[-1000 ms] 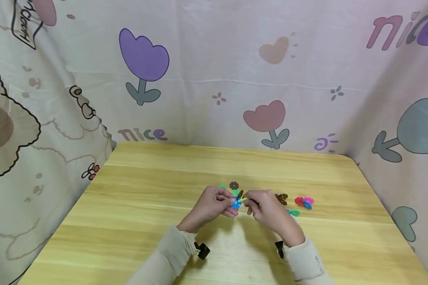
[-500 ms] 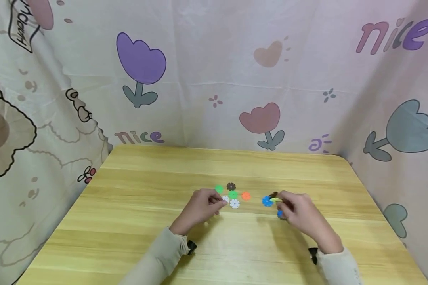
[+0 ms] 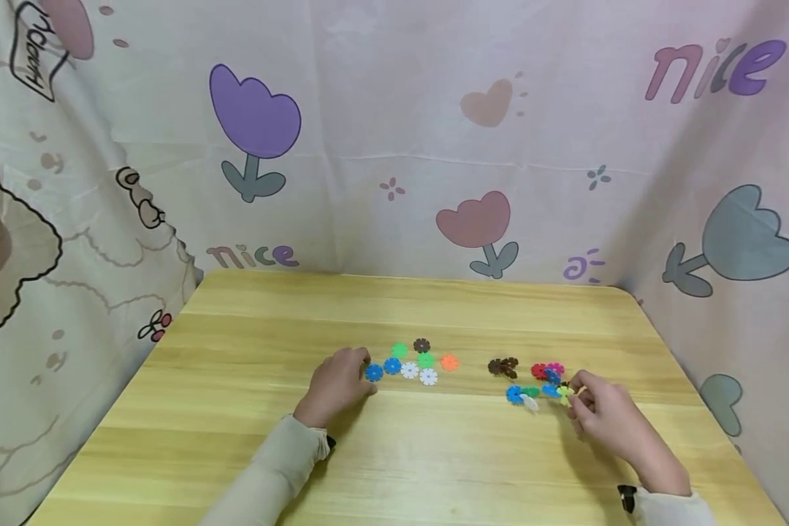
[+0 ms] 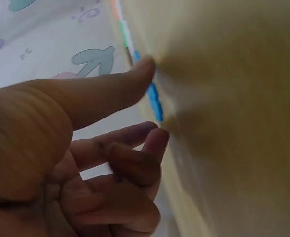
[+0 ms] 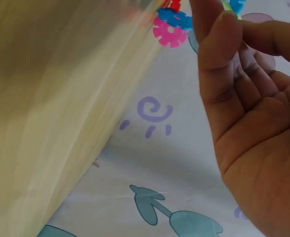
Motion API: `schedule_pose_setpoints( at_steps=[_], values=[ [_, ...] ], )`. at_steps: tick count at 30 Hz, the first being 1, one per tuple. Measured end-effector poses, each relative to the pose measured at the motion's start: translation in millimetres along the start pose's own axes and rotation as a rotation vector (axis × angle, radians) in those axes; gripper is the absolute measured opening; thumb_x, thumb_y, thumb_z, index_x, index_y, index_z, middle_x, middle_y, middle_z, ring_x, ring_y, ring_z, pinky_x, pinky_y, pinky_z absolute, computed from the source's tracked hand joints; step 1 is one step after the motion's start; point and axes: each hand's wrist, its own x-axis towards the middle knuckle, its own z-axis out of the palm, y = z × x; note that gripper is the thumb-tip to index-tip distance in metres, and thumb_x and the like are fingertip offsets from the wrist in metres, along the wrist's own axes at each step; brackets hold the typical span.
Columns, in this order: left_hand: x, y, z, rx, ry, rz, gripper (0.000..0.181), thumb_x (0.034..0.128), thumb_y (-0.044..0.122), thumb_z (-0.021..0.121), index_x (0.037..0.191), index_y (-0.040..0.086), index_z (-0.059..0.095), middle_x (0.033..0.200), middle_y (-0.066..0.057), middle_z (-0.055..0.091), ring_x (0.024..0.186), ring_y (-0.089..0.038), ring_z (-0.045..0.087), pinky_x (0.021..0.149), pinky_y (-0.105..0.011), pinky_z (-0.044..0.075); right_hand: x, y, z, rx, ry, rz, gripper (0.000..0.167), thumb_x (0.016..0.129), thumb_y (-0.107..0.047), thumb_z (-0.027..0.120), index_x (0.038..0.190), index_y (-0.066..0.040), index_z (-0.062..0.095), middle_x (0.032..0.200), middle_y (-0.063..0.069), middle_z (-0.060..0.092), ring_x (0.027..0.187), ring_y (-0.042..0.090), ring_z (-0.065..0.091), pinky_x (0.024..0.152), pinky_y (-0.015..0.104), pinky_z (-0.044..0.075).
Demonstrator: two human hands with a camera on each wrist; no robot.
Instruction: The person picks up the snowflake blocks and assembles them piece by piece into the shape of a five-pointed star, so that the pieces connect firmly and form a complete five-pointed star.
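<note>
Right grip (image 3: pixel 608 416) pinches a yellow-green disc (image 3: pixel 564 395) at its fingertips; on my left grip (image 3: pixel 335 383) I see thumb and fingers apart, a blue disc (image 3: pixel 374 372) between them at the surface (image 3: pixel 256 365), contact unclear.

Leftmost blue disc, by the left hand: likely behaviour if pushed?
The blue disc lies flat, so it should slide, not roll. It looks thin edge-on in the left wrist view, so probably light. Its notched rim might snag.
</note>
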Motion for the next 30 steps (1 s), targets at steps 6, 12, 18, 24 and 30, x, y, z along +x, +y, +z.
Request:
schedule_pose_setpoints(
  at_steps=[6,12,18,24,30],
  values=[
    [4.7,-3.2,9.5,-0.007,0.014,0.004,0.028,0.0822,0.013,0.089,0.101,0.003,0.072,0.086,-0.003,0.066,0.071,-0.017,0.057,0.065,-0.038,0.053,-3.2,9,3,-0.180,-0.008,0.036,0.017,0.092,0.004,0.066,0.084,-0.008,0.055,0.062,-0.004,0.051,0.053,0.011,0.046,0.049,0.025,0.038],
    [7.3,-2.8,12.1,-0.057,-0.003,-0.002,0.020,0.0860,0.011,0.086,0.095,0.005,0.070,0.077,0.000,0.059,0.066,-0.017,0.054,0.060,-0.034,0.048,-8.2,16,3,-0.205,-0.051,0.114,0.021,0.092,0.000,0.068,0.081,-0.010,0.053,0.062,-0.002,0.050,0.056,0.014,0.045,0.049,0.026,0.035],
    [6.4,-1.8,11.0,-0.028,0.004,-0.016,0.021,0.0864,0.012,0.086,0.095,0.005,0.068,0.084,-0.004,0.050,0.071,-0.020,0.047,0.061,-0.034,0.043,-11.4,20,6,-0.190,-0.052,0.124,0.020,0.092,0.000,0.068,0.082,-0.010,0.054,0.061,-0.004,0.052,0.053,0.014,0.047,0.049,0.026,0.036],
    [2.4,-1.7,11.1,-0.048,0.001,-0.012,0.025,0.0855,0.011,0.087,0.092,0.006,0.063,0.083,-0.003,0.049,0.071,-0.020,0.046,0.060,-0.033,0.041,-13.1,17,2,-0.169,-0.087,0.163,0.019,0.091,-0.001,0.073,0.085,-0.008,0.056,0.061,-0.002,0.055,0.054,0.016,0.051,0.049,0.026,0.039],
    [0.4,-1.9,10.8,-0.093,0.006,0.021,0.027,0.0860,0.008,0.085,0.090,0.008,0.058,0.079,0.001,0.053,0.069,-0.017,0.049,0.061,-0.032,0.043,-16.5,5,-11,-0.209,-0.102,0.179,0.025,0.090,-0.005,0.078,0.085,-0.007,0.053,0.064,0.000,0.051,0.054,0.017,0.051,0.052,0.029,0.040]
  ],
)
